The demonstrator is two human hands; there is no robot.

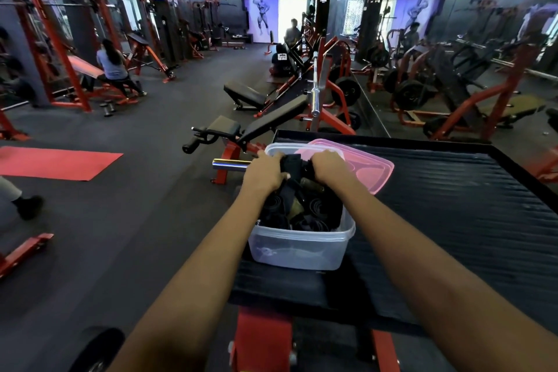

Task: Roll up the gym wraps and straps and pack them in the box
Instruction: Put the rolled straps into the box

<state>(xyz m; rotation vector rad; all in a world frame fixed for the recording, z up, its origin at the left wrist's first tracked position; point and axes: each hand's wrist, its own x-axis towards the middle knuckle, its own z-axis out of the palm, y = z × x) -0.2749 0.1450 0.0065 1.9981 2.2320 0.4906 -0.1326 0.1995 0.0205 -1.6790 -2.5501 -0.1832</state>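
A clear plastic box (299,248) stands on the black ribbed platform (453,220). It is filled with several rolled black wraps and straps (305,208). Both hands are over the far end of the box. My left hand (265,170) and my right hand (327,164) each grip a black wrap (291,164) held between them, pressed down onto the pile. An olive-coloured strap end (312,183) shows under my right hand. The far part of the box is hidden by my hands.
A pink lid (374,169) lies on the platform behind the box. A red-framed bench with a chrome bar (229,164) stands to the left. Gym machines, a red mat (54,161) and several people are further off.
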